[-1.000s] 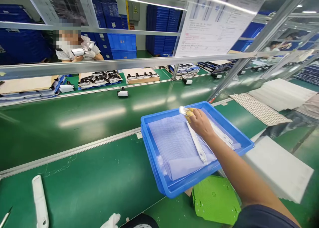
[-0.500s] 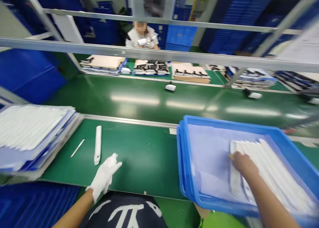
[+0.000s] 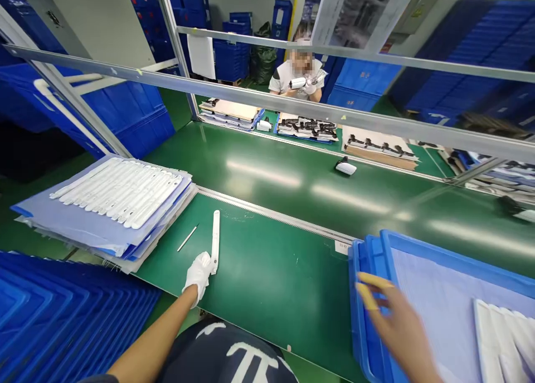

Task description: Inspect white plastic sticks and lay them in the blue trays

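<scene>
A long white plastic strip [image 3: 215, 238] with a small hole near its lower end lies on the green work surface. My left hand [image 3: 198, 275], in a white glove, has its fingers closed at the strip's lower end. To the left of the strip lies a thin white pen-like stick [image 3: 188, 238] with a dark tip. My right hand [image 3: 390, 316], with yellow covers on two fingertips, is slightly blurred above the left rim of the blue tray [image 3: 387, 255]. Its fingers are apart and hold nothing. Several similar white strips [image 3: 504, 338] lie side by side in that tray.
On the left, more white strips [image 3: 121, 190] rest on a stack of sheets [image 3: 90, 229]. Nested blue trays [image 3: 71, 321] stand below it. A metal rail [image 3: 251, 101] crosses above the bench. Beyond, a co-worker [image 3: 298, 76] holds a white part.
My right hand has left the strips in the tray and moved left to its rim. My left hand has closed at the loose strip's end. The view has turned left.
</scene>
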`<state>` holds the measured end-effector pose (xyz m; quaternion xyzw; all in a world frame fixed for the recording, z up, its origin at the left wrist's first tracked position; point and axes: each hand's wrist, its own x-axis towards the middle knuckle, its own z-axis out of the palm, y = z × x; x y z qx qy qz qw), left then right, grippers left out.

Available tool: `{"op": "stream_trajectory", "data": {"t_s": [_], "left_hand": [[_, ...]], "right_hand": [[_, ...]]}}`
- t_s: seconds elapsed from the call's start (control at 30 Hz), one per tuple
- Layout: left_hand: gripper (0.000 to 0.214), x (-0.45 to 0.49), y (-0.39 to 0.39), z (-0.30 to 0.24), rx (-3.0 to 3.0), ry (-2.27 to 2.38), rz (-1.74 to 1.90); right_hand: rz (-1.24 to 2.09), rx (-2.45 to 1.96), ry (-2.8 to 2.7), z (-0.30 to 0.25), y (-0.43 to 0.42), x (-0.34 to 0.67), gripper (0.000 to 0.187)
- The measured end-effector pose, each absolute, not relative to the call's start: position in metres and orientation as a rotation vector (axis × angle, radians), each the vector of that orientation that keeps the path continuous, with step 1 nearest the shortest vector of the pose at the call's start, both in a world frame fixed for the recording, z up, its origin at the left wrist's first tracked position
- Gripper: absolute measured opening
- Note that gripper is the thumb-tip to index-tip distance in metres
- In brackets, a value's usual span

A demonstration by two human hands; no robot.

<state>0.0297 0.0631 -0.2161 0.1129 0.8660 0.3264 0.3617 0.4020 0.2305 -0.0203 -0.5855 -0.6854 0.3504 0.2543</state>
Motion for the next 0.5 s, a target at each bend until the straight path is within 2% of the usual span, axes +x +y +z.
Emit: {"op": "stream_trajectory", "data": {"t_s": [0.07,0.1,0.27,0.33,0.43,0.5], "left_hand": [[0.027,0.028,0.065,-0.211,0.27,2.17,0.828],[0.027,0.027,0.065,-0.207,0.268,2.138,0.824],[0.024,0.041,0.053,-0.175,0.363,1.973,0.839],[0.018,0.052,0.039,-0.158,0.432,1.918,0.87],[0.029,0.065,0.016,-0.134,0.527,1.786,0.925],[0.028,0.071,0.004,-0.119,0.565,1.678,0.957]], "right_hand": [[1.435,-1.448,-1.595,-0.045,0.212,0.333,0.037],[1.539,-1.41,-1.536,-0.06,0.204,0.301,0.035],[1.785,-1.292,-1.277,-0.128,0.169,0.18,0.033],[1.875,-1.241,-1.194,-0.132,0.156,0.154,0.032],[2.081,-1.011,-0.96,-0.116,0.14,0.141,0.036],[2.185,-0.855,-0.829,-0.096,0.131,0.149,0.043]]}}
